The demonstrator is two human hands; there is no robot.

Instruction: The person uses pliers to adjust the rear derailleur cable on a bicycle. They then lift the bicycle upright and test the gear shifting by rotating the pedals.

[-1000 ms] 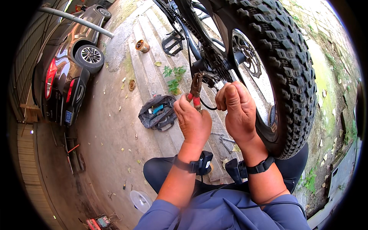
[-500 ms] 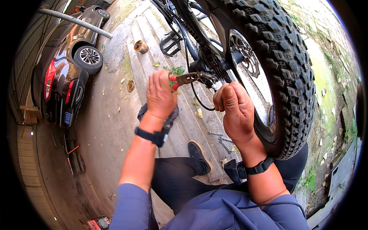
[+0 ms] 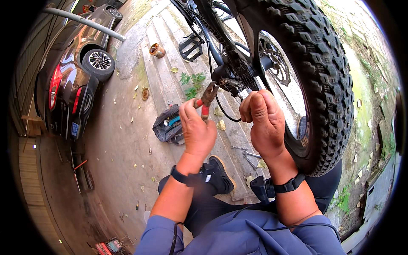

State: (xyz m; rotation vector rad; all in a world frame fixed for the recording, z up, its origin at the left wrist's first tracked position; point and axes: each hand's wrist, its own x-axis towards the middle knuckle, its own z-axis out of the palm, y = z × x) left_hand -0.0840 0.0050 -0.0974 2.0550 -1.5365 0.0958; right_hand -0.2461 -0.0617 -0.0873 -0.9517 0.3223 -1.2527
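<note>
My left hand (image 3: 198, 131) is closed round the red handles of a pair of pliers (image 3: 208, 94). The jaws point up, just left of the bicycle's rear derailleur (image 3: 231, 85). My right hand (image 3: 264, 121) makes a fist with the thumb on top, right below the derailleur and sprockets (image 3: 248, 78); whatever its fingers may grip is hidden. A black cable (image 3: 224, 114) loops down between the two hands. Beside my right hand stands the bicycle's wheel with its knobbly black tyre (image 3: 325, 80) and a brake disc (image 3: 278, 63).
An open dark bag (image 3: 168, 127) with tools lies left of my left hand. Spanners (image 3: 247, 156) rest on the steps near my shoe (image 3: 221, 175). Further off are a pedal (image 3: 190, 48), a small tub (image 3: 157, 50) and a parked car (image 3: 68, 85).
My left hand has moved right and toward me, turning the pliers from sideways to upright and drawing the jaws off the derailleur. The bag is now uncovered. My right hand stays nearly in place.
</note>
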